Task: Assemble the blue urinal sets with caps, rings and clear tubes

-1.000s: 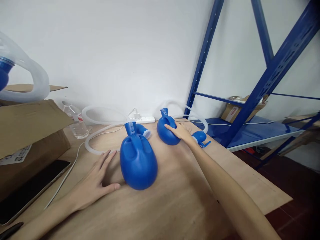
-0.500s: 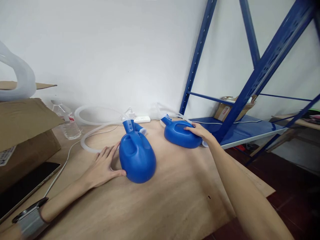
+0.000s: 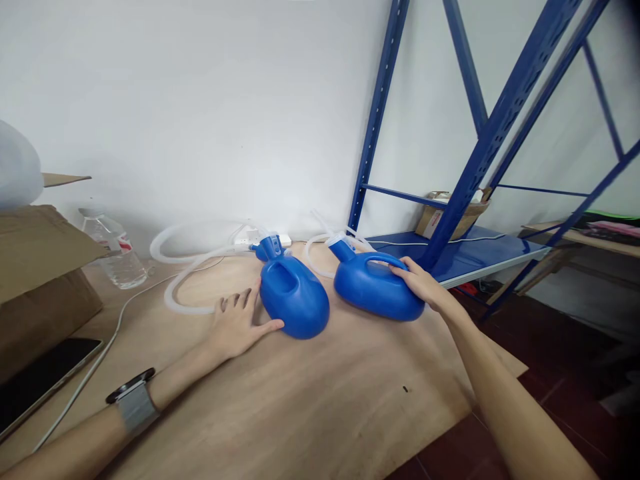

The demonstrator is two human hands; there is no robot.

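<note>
Two blue plastic urinal bottles with moulded handles lie side by side on the wooden tabletop. The left urinal bottle [image 3: 303, 303] has its neck pointing toward the wall. My left hand [image 3: 237, 327] lies against its left side, fingers spread, thumb touching its near side. Around the rear end of the handle of the right urinal bottle [image 3: 373, 287], my right hand [image 3: 417, 280] is closed; part of its grip is hidden. Clear tubing [image 3: 183, 290] loops on the table left of the bottles, and a second tube [image 3: 313, 257] curls behind the right bottle's neck.
At the left stand a cardboard box [image 3: 45, 247] and a clear water bottle [image 3: 117, 253], with a dark phone-like slab [image 3: 40, 383] in front. A white cable [image 3: 117, 327] crosses the table. The blue metal shelf [image 3: 480, 257] rises at the right; a power strip [image 3: 285, 240] sits by the wall.
The left bottle has turned and shifted right and back, my left hand following beside it. The right bottle, in my right hand, has come nearer to me. The view has also shifted.
</note>
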